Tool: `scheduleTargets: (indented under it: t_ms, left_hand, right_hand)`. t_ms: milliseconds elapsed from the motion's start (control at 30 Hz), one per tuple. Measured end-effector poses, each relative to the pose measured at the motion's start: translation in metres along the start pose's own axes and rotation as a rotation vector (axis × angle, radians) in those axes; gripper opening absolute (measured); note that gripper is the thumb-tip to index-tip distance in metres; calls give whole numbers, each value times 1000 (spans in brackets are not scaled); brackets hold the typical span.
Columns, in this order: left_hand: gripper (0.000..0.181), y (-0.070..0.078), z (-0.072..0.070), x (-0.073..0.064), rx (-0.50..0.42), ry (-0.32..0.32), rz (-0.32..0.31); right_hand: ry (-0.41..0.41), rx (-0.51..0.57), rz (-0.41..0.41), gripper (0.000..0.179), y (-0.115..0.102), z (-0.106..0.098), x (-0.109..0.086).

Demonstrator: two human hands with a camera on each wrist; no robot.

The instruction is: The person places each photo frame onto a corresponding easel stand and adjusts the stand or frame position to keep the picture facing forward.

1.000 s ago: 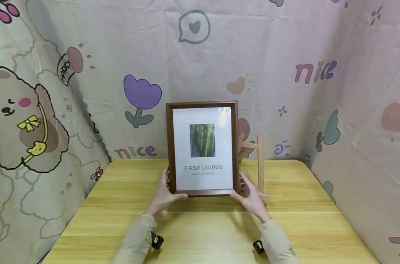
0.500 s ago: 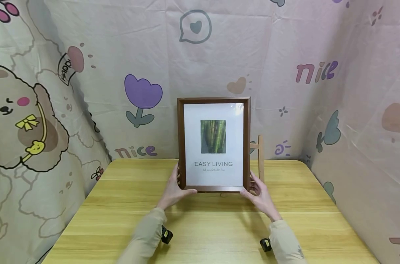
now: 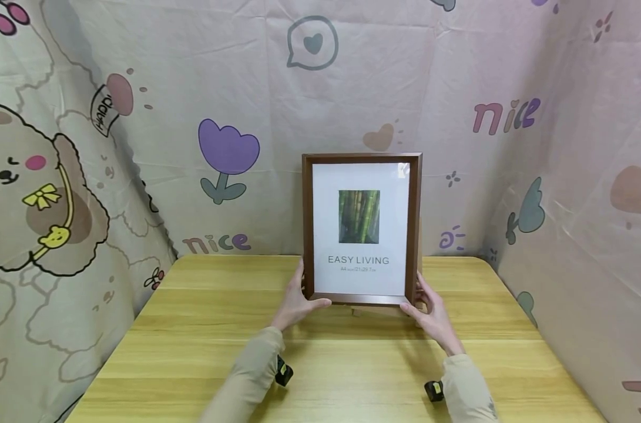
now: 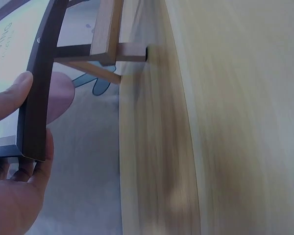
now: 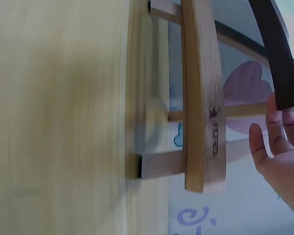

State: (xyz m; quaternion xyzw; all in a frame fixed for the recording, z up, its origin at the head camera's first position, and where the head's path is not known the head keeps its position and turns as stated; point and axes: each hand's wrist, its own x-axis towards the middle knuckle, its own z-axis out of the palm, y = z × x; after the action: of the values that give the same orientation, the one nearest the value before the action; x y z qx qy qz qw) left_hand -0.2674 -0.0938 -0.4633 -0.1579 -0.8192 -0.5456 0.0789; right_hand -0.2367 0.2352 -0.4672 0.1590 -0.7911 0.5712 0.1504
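A brown picture frame (image 3: 359, 226) with a bamboo print and the words EASY LIVING is held upright in the head view. My left hand (image 3: 292, 304) grips its lower left corner, thumb on the front and fingers behind. At the lower right corner, my right hand (image 3: 432, 314) holds it the same way. Behind the frame stands a light wooden easel, mostly hidden in the head view. The right wrist view shows the easel's ledge (image 5: 203, 98) below the frame's dark bottom edge (image 5: 279, 58), with a gap between. An easel leg joint (image 4: 107, 34) appears in the left wrist view.
The wooden table (image 3: 352, 364) extends under both forearms, its back edge near a patterned cloth backdrop (image 3: 320, 106). Cloth also hangs on the left and right sides. Small black cameras (image 3: 284, 371) are strapped at both wrists.
Both hands have carried the picture frame to the right and slightly up, in front of the easel. The easel, visible beside the frame earlier, is now almost fully covered by it.
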Motion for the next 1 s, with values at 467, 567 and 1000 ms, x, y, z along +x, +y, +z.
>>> scheduleTargets:
  t_ms: [467,567,1000]
  left_hand:
    - [123,2,31,17,-34,-27,91]
    - [123,2,36,19,-43,-36,112]
    - [125,-2,54,29,-43,-60,146]
  right_hand:
    - [32,0,56,86,14,-21,-8]
    - [36,28,50,86,16,-24,-9]
    - [64,199,9,84,31,-33,-14]
